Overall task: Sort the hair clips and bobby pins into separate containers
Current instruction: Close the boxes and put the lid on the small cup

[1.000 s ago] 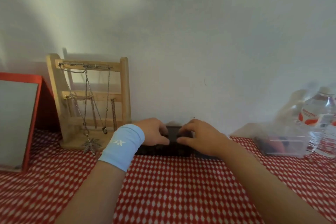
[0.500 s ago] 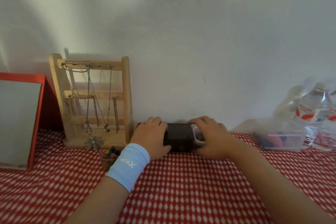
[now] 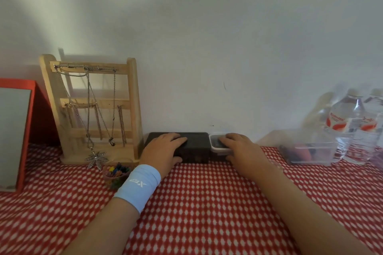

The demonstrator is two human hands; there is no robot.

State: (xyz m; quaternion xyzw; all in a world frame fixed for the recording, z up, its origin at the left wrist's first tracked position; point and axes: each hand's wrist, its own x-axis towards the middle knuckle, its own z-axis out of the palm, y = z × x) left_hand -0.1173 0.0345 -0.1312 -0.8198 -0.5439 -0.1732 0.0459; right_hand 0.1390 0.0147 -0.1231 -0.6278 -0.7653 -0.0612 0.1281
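A black lidded box (image 3: 196,145) stands against the wall at the back of the table. My left hand (image 3: 163,151), with a light blue wristband, lies over its left half and grips it. Right beside the box sits a small clear container with a white rim (image 3: 217,147) and dark contents. My right hand (image 3: 240,149) rests on top of that container with fingers curled over its rim. A small cup of colourful hair clips (image 3: 116,172) stands in front of the wooden stand, left of my left wrist.
A wooden jewellery stand (image 3: 93,109) hung with chains stands at the left, with a red-framed mirror (image 3: 16,134) further left. A clear plastic tub (image 3: 310,151) and water bottles (image 3: 352,124) stand at the right. A red and white checked cloth (image 3: 207,203) covers the table.
My hands have spread apart: the left slid along the black box, the right moved onto the clear container, now uncovered beside it. The cup of clips came into view.
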